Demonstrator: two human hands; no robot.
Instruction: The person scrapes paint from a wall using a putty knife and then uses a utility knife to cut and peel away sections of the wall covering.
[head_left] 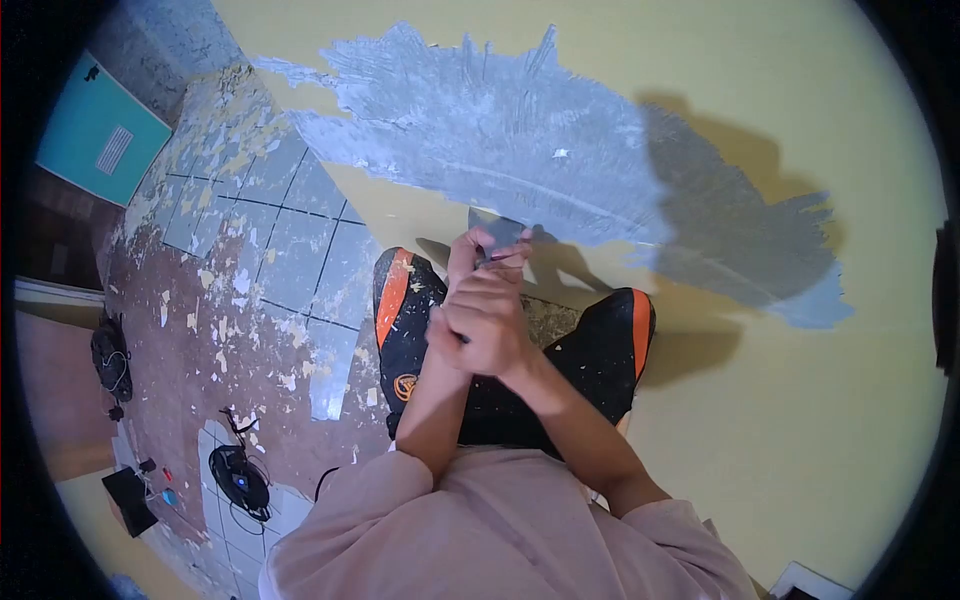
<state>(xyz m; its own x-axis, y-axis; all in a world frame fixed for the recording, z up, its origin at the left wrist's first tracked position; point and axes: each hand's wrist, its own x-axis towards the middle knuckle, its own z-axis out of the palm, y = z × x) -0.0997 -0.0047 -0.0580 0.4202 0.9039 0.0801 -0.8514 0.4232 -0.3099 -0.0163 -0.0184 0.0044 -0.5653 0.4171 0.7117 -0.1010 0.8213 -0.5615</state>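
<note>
A scraper with a flat grey blade [496, 226] is held against the lower edge of a rough grey patch [520, 130] on the yellow wall [800, 60]. My left hand [485, 252] is closed on the scraper, its fingers close behind the blade. Nearer to me, my right hand [482, 325] is closed over the left wrist area. What its fingers wrap round is mostly hidden; a small dark spot shows between thumb and fingers. Both hands are between my knees, which are in dark trousers [600, 350] with orange stripes.
Pale flakes litter the brown and grey tiled floor [270, 270] at left. A black bag [240, 482] with cords, another dark bag [110, 360] and a black box [130, 502] lie there. A teal panel [105, 130] stands at upper left.
</note>
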